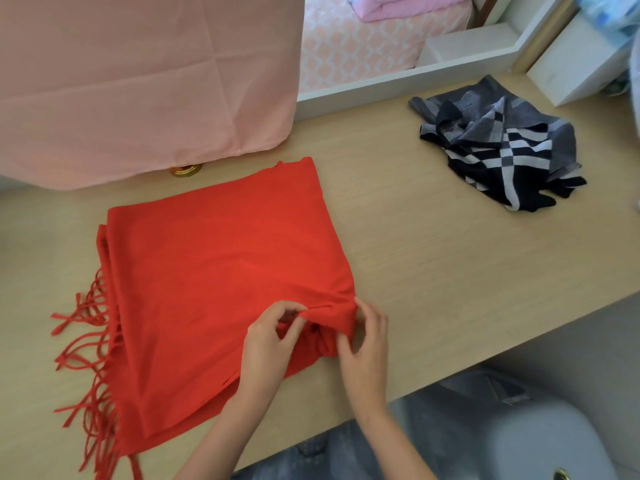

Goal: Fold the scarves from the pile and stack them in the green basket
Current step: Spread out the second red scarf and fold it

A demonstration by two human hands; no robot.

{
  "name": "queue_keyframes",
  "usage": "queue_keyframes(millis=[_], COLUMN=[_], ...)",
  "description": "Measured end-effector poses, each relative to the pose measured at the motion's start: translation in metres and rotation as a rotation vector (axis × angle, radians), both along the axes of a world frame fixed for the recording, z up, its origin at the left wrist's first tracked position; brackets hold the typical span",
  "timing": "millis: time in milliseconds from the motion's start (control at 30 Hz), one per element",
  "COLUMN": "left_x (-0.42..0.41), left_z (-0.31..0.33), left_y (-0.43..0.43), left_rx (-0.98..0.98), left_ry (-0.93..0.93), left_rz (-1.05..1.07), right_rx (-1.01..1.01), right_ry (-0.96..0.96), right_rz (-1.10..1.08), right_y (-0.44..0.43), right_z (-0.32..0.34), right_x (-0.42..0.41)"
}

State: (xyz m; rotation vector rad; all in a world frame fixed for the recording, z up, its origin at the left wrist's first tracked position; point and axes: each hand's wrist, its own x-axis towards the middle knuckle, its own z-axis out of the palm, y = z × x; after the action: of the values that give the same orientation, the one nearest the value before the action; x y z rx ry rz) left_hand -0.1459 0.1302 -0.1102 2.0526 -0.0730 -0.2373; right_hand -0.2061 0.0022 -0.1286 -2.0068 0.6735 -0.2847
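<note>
Head view looks down on the red scarf, lying folded into a broad, roughly square pad of several layers on the near left part of the worktop. It is plain, bright red and matte, with a long twisted fringe spilling off its left edge.

The cloth looks soft, light and limp. It will likely sag and slide out of line if lifted by one point, so the layers are best taken together at two corners or along a folded edge, away from the fringe.

Both hands work at the near right corner, where the fabric is bunched into a small ridge. The left hand has its grip pinching a raised fold of the top layer between thumb and curled fingers. The right hand, just beside it, has its grip pinching the corner itself from the outer side.

Well apart, at the far right of the worktop, a grey, black and white plaid scarf lies crumpled and unfolded. A pink cloth drapes over something at the far left, with a gold lid peeking out below its hem. The green basket is not in view.
</note>
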Motion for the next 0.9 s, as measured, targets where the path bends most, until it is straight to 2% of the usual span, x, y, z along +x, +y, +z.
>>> queue_keyframes(millis=[100,167,233,333,400,467,533,633,700,767,833,900], left_x=[0.001,-0.002,-0.004,-0.007,-0.009,-0.010,-0.010,-0.009,-0.011,-0.013,-0.012,-0.003], left_z=[0.001,0.000,-0.001,-0.002,-0.003,-0.003,-0.002,-0.004,-0.009,-0.010,-0.009,-0.010], left_y=[0.005,0.008,0.010,0.008,0.006,0.004,0.003,0.007,0.012,0.017,0.019,0.016], left_rx=[-0.023,-0.022,-0.030,-0.074,-0.084,-0.082,-0.070,-0.015,0.053,0.120,0.183,0.249], left_ry=[-0.001,0.008,0.024,0.079,0.097,0.106,0.096,0.082,0.078,0.018,-0.132,-0.278], left_rz=[0.033,0.034,0.059,0.115,0.112,0.090,0.076,0.001,-0.092,-0.180,-0.211,-0.156], right_rx=[0.039,-0.016,-0.009,0.219,0.181,0.050,-0.041,0.020,-0.007,-0.017,0.117,0.224], right_ry=[-0.045,-0.035,-0.002,0.061,0.103,0.117,0.083,0.052,0.020,0.006,0.040,0.119], right_rz=[-0.176,-0.223,-0.211,-0.057,0.053,0.064,-0.003,-0.136,-0.154,-0.140,-0.098,0.005], right_y=[-0.011,-0.025,-0.036,-0.033,-0.022,-0.014,-0.014,-0.025,-0.038,-0.053,-0.062,-0.063], right_z=[0.006,0.009,0.011,0.011,0.004,-0.005,-0.008,-0.001,0.006,0.009,0.010,0.010], right_x=[0.006,0.006,0.004,0.000,-0.003,-0.002,0.003,0.010,0.012,0.014,0.016,0.017])
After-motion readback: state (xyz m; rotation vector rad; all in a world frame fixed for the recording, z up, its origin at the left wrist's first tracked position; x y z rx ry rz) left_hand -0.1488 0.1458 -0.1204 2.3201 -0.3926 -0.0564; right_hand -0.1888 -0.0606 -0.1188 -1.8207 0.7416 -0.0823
